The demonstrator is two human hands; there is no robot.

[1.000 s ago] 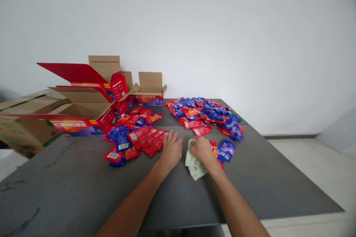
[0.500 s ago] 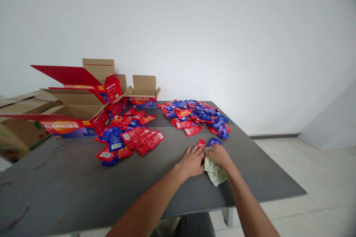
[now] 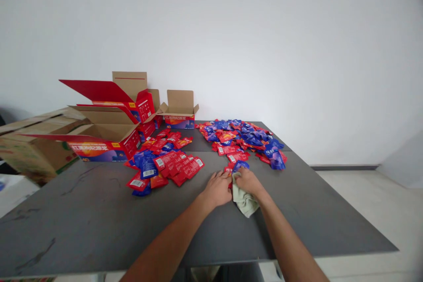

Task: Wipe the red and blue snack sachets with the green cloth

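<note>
My left hand (image 3: 218,188) lies with its fingers outstretched over a red pouch (image 3: 228,168), mostly covering it. Pressed against the pouches beside it, my right hand (image 3: 249,181) is closed on a pale green cloth (image 3: 245,202), whose loose end hangs down onto the table. A blue pouch (image 3: 240,165) sticks out just beyond my right fingers. Left of my hands is a group of red and blue pouches (image 3: 178,166), some in an overlapping row. Farther back, a larger heap of similar pouches (image 3: 244,134) spreads over the table.
Open red printed cartons (image 3: 102,149) stand at the left of the grey table (image 3: 109,224), one behind another. A smaller open carton (image 3: 180,121) is at the back. Brown cardboard boxes (image 3: 36,150) sit beyond the left edge. A white wall (image 3: 251,44) rises behind.
The view has turned slightly left. My hands, with the cloth and the pouches under them, have shifted a little left on the table, nearer the left pouch group.
</note>
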